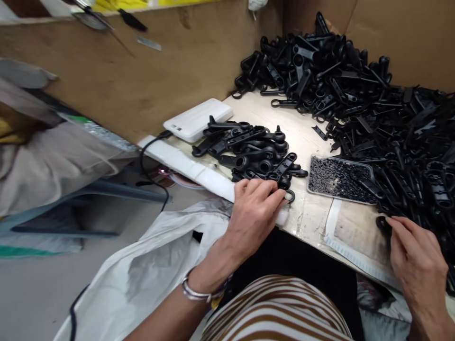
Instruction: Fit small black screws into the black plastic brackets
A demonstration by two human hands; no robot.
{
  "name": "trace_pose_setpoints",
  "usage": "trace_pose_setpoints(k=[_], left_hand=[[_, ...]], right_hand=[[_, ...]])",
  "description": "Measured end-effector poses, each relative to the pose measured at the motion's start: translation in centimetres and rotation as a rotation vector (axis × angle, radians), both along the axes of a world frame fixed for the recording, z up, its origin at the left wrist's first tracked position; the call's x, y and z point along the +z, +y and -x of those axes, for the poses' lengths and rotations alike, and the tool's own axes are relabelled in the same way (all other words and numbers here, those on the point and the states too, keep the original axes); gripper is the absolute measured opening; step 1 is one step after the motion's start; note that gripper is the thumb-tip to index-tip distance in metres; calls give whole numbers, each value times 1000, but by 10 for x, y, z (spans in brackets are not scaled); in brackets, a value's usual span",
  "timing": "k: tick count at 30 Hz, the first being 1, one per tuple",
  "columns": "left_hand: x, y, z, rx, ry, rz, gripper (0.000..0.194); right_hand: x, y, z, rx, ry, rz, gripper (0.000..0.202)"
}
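The tabletop (295, 135) carried two unequal lots of black parts. The large heap (341, 90) ran from the far corner down the right side to the near edge, loose and tangled; judging by its bulk, most of the work probably remained. The smaller pile (254, 149) lay by the near edge, toward the left corner, and may have been the portion already dealt with, though which pile was finished could not be told for certain. Behind it, at that left corner, sat a white box (199, 118) with a cable. A clear tray (341, 198) stood between the piles, inward from the near edge.

The left hand (254, 210), at the near edge beside the smaller pile, had its fingers together, clamped on a black ring (291, 198). The right hand (415, 251), farther right along that edge, pinched a black piece (383, 224) between thumb and forefinger. The tray's tiny bits (325, 174) were still plentiful.
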State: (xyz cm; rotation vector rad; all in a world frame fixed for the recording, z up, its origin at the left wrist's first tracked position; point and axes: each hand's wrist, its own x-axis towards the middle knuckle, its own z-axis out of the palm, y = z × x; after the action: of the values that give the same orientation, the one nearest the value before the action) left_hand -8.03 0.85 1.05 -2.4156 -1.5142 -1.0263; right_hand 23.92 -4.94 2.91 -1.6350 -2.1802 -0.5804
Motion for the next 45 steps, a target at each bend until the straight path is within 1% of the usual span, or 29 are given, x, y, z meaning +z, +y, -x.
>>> trace_pose_setpoints(k=[3, 6, 10, 12, 14, 16, 18, 20, 24, 27, 29, 33, 34, 36, 38, 40, 42, 45], left_hand=[[2, 0, 0, -13, 72, 62, 14], [8, 2, 1, -18, 146, 103, 15], [14, 7, 2, -56, 258, 107, 19], [14, 10, 2, -69, 289, 116, 22], [14, 11, 2, -73, 292, 125, 24], [13, 11, 3, -68, 275, 132, 24], [12, 10, 3, -63, 255, 132, 23], [11, 10, 5, -59, 247, 123, 22], [9, 11, 10, -50, 226, 101, 20], [7, 13, 12, -58, 187, 92, 21], [7, 13, 12, -52, 152, 78, 21], [8, 12, 12, -57, 92, 61, 20], [8, 12, 12, -58, 91, 60, 20], [6, 12, 12, -49, 105, 58, 20], [2, 14, 13, -34, 121, 56, 20], [-1, 15, 14, -37, 124, 61, 20], [-2, 15, 12, -46, 105, 52, 18], [0, 10, 4, -77, 22, -11, 14]], right_hand=[[-3, 4, 19, 92, 96, 44, 28], [-5, 8, 37, 181, 160, 113, 28], [-1, 17, 61, 247, 255, 210, 28], [4, 27, 78, 293, 303, 290, 29], [7, 40, 99, 382, 313, 368, 28], [7, 56, 120, 477, 277, 425, 26], [5, 69, 140, 465, 212, 492, 26], [3, 76, 156, 406, 154, 544, 23], [2, 80, 174, 317, 62, 568, 13], [5, 79, 174, 289, 25, 599, 12], [8, 76, 168, 288, 58, 610, 13], [13, 66, 142, 289, 278, 648, 13], [13, 62, 133, 261, 356, 686, 13], [12, 55, 114, 161, 556, 781, 13], [10, 48, 97, 55, 827, 892, 19], [6, 42, 84, -26, 1122, 998, 29], [3, 38, 75, -89, 1375, 1071, 35], [0, 34, 71, -129, 1619, 1105, 35]])
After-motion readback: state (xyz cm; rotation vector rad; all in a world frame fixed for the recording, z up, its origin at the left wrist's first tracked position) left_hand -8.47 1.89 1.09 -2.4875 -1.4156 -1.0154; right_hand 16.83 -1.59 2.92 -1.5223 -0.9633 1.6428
